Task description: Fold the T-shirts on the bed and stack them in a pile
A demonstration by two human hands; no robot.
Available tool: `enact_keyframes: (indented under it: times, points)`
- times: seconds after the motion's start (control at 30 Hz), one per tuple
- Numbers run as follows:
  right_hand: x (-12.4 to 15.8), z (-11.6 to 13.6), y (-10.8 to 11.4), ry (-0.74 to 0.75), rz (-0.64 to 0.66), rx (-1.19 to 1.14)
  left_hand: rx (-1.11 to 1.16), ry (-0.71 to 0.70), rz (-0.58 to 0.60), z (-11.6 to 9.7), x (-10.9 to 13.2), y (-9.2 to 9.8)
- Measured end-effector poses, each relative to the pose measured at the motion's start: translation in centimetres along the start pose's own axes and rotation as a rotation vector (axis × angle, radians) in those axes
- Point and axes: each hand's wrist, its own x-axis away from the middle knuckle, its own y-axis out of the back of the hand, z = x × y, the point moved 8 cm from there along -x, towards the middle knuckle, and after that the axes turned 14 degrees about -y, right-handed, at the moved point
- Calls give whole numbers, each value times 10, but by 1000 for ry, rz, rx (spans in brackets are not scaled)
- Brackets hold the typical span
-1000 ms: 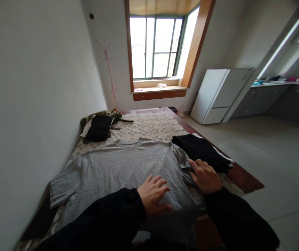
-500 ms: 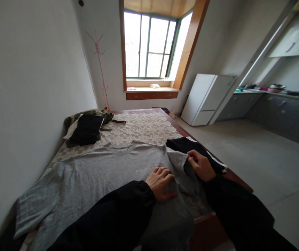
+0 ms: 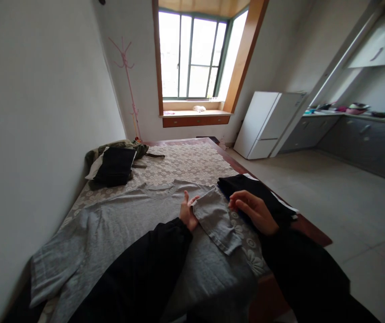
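A grey short-sleeved T-shirt (image 3: 125,229) lies spread on the bed, neckline away from me. Its right-hand sleeve (image 3: 212,215) is folded inward over the body. At the inner edge of that sleeve is my left hand (image 3: 188,214), thumb raised and apart from the fingers. The sleeve partly covers those fingers. My right hand (image 3: 254,211) hovers just right of the sleeve, loosely curled, with no cloth visible in it. Behind it lie folded black clothes (image 3: 253,190) with white edges.
The bed has a patterned floral cover (image 3: 185,159) and a dark red edge. Folded dark clothes (image 3: 114,166) rest on a green bag (image 3: 141,148) by the left wall. A pink coat stand (image 3: 128,80) and white fridge (image 3: 268,123) stand beyond.
The sleeve has swung from the right side onto the shirt's body. My left hand moved left and turned thumb-up. My right hand has let go of the sleeve.
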Motion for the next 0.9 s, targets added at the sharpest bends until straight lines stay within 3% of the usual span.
enact_keyframes:
  times: [0.17,0.3,0.5,0.7,0.8,0.9]
  points:
    - [61,-57,-18,7,-53,533,-250,-51,16,2,-5,8]
    - [88,-79,-23,17,-127,681,-487,-124,33,-6,-11,20]
    - [100,-90,-29,42,-91,616,-708,-187,91,-22,-11,28]
    - [97,-102,-28,-128,-190,424,-889,-203,435,-28,-27,4]
    - [87,-102,-31,-197,-231,491,-908,-169,457,-23,-49,-8]
    - [82,-99,-33,-174,-236,558,-923,-127,457,-18,-65,-12]
